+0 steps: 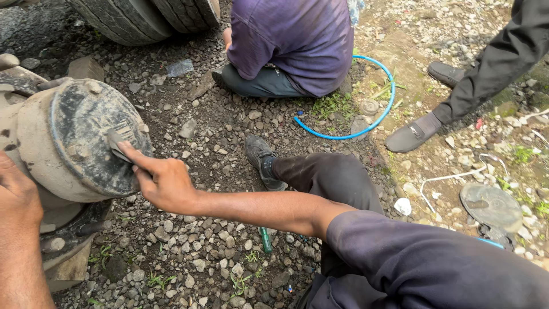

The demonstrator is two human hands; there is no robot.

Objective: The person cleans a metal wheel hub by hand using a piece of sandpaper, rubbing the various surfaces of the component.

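Note:
A big, dirty, round metal hub point(68, 143) with a blue-edged end face stands at the left on gravel. My right hand point(163, 183) reaches across to that face, its index finger stretched out along a flat grey strip point(118, 144) that it presses against the metal. My left hand point(17, 197) rests on the hub's near side at the frame's left edge, and its fingers are hidden. My dark-sleeved right arm and bent leg with a black shoe point(260, 157) fill the lower right.
A person in a purple shirt point(291, 40) crouches ahead by large tyres point(143, 17). Another person's black-trousered legs and shoes point(412, 137) stand at the right. A blue hose loop point(366, 129), a green-handled tool point(265, 239) and a round dirty disc point(492, 206) lie on the gravel.

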